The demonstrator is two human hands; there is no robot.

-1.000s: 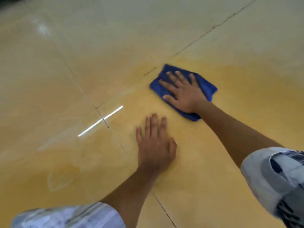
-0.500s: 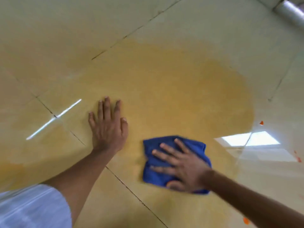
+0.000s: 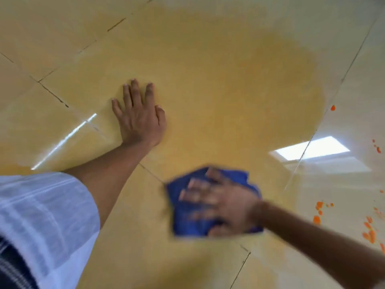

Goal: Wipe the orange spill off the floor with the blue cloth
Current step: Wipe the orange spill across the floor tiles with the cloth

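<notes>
Two bare hands are down on the tiled floor (image 3: 62,38). Spread, fairly straight fingers (image 3: 195,193) of the right hand (image 3: 227,205) lie flat on top of the blue cloth (image 3: 187,222), pressing it to the tile; hand and cloth are smeared by motion blur, so I cannot tell how the thumb lies. The cloth shows past the fingertips on the side toward the left hand and behind the knuckles on the far side, crumpled, sitting across a dark grout line (image 3: 152,174).

Straight fingers (image 3: 135,92) of the left hand (image 3: 139,117) sit close together, palm flat on the wet tile, holding nothing, well apart from the cloth. A pale, faintly striped sleeve (image 3: 45,215) covers that upper arm.

Around both hands spreads the orange spill (image 3: 218,90), a broad thin yellow-orange film over several tiles, the cloth lying in its near part. Beyond its right edge, brighter orange splatters (image 3: 317,217) dot the paler tile. A rectangular ceiling-light reflection (image 3: 312,150) shines just past the cloth, and a thin streak of glare (image 3: 62,140) lies beside the left wrist. No writing is visible anywhere.
</notes>
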